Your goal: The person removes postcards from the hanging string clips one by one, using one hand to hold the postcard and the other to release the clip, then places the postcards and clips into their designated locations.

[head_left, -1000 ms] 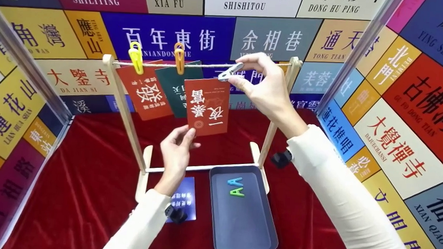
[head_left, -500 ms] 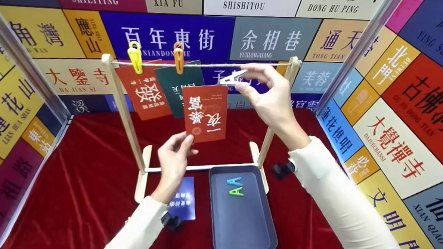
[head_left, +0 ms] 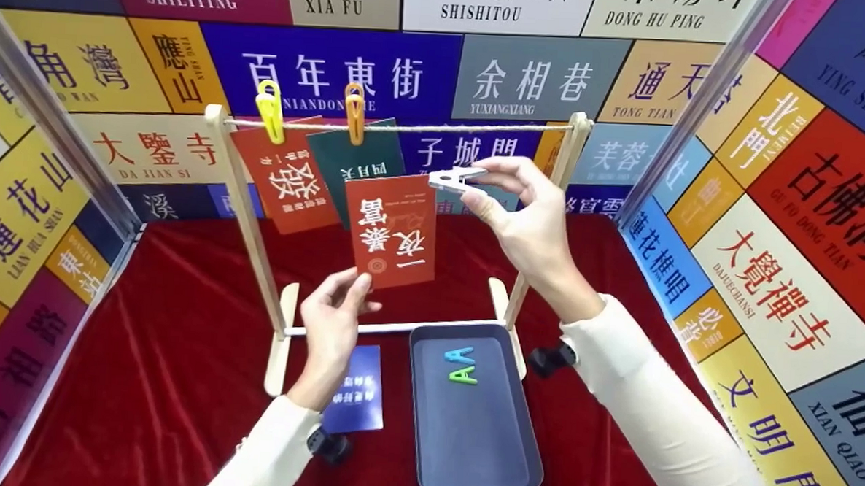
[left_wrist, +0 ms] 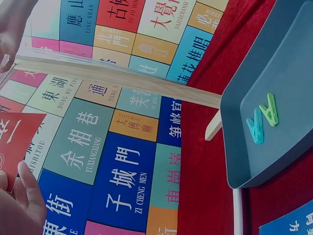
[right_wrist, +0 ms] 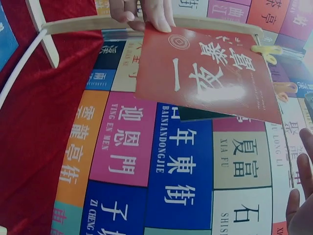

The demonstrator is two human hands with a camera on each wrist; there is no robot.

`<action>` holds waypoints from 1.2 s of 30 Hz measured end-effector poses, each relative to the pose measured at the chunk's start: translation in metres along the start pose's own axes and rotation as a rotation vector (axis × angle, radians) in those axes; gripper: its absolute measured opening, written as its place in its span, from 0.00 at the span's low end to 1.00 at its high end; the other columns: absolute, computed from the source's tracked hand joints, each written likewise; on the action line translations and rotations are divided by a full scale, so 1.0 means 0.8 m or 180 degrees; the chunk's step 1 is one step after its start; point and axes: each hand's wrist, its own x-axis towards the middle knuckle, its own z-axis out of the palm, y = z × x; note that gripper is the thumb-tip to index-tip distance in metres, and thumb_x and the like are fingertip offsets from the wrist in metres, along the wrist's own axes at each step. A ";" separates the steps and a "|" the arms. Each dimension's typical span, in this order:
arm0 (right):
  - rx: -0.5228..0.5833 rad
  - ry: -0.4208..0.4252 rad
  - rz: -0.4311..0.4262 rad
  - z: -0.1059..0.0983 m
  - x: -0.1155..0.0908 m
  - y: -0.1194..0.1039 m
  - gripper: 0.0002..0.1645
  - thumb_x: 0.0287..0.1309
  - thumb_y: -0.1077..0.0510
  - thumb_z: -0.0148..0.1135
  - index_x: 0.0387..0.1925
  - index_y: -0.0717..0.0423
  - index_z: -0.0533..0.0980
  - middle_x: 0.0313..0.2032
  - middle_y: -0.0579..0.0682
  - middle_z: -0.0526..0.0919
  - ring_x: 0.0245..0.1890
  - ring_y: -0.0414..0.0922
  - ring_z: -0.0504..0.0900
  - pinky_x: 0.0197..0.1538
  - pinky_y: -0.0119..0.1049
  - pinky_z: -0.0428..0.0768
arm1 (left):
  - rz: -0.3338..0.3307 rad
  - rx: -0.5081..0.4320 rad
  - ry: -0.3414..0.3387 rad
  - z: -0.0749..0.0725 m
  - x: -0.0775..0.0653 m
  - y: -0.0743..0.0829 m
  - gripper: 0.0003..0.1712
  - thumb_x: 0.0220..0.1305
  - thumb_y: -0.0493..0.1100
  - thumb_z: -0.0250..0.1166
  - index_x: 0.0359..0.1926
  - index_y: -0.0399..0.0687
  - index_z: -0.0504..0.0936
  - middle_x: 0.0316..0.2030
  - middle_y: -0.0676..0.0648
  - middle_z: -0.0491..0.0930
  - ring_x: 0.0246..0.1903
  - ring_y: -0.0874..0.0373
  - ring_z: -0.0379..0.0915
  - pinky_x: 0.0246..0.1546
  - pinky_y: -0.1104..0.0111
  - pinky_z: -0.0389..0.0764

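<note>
My left hand (head_left: 333, 312) pinches a red card (head_left: 396, 234) by its lower left corner, in front of the wooden rack. In the head view, a pale grey clothespin (head_left: 451, 179) is between the thumb and fingers of my right hand (head_left: 529, 214), its tip right at the card's upper right corner. Both sit below the rope (head_left: 452, 129). From that rope hang a second red card (head_left: 289, 182) under a yellow clothespin (head_left: 269, 112) and a dark green card (head_left: 334, 158) under an orange clothespin (head_left: 355, 114). The right wrist view shows the pinched card's printed face up close.
A grey tray (head_left: 478, 442) on the red cloth (head_left: 164, 377) holds a blue clothespin (head_left: 460, 355) and a green clothespin (head_left: 463, 376). Left of the tray lies a blue card (head_left: 360, 397). The rack's wooden posts (head_left: 251, 228) stand before a wall of printed signs.
The pinched red card has come down and slightly left with my left hand. My right hand has dropped away from the rope, and its clothespin has turned from slanted to nearly level.
</note>
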 end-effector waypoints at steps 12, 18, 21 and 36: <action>-0.0301 0.0070 -0.0316 -0.002 -0.025 0.010 0.19 0.51 0.64 0.76 0.45 0.64 0.82 0.42 0.51 0.87 0.43 0.39 0.80 0.48 0.32 0.75 | 0.0005 -0.0058 -0.0017 -0.012 -0.012 -0.005 0.13 0.66 0.29 0.63 0.48 0.22 0.80 0.25 0.53 0.82 0.18 0.61 0.81 0.29 0.68 0.89; -0.0330 0.0111 -0.0288 -0.004 -0.036 0.015 0.19 0.48 0.65 0.77 0.44 0.63 0.82 0.41 0.51 0.87 0.43 0.42 0.80 0.49 0.32 0.73 | -0.0022 -0.0085 0.0006 -0.016 -0.018 -0.007 0.12 0.66 0.28 0.64 0.48 0.22 0.80 0.26 0.53 0.82 0.18 0.62 0.80 0.29 0.71 0.89; -0.0300 0.0129 -0.0314 -0.004 -0.042 0.017 0.20 0.47 0.65 0.78 0.44 0.64 0.82 0.40 0.47 0.87 0.44 0.46 0.80 0.50 0.33 0.73 | -0.0051 -0.0082 -0.0008 -0.017 -0.022 -0.008 0.12 0.65 0.29 0.64 0.48 0.23 0.81 0.26 0.53 0.83 0.19 0.62 0.80 0.29 0.71 0.89; -0.0103 0.0091 -0.0398 0.004 -0.072 0.031 0.22 0.45 0.62 0.79 0.43 0.65 0.82 0.41 0.56 0.86 0.44 0.42 0.78 0.50 0.34 0.73 | -0.0172 -0.0222 0.0094 -0.031 -0.034 -0.019 0.13 0.65 0.28 0.64 0.49 0.22 0.81 0.26 0.51 0.84 0.19 0.62 0.81 0.29 0.70 0.89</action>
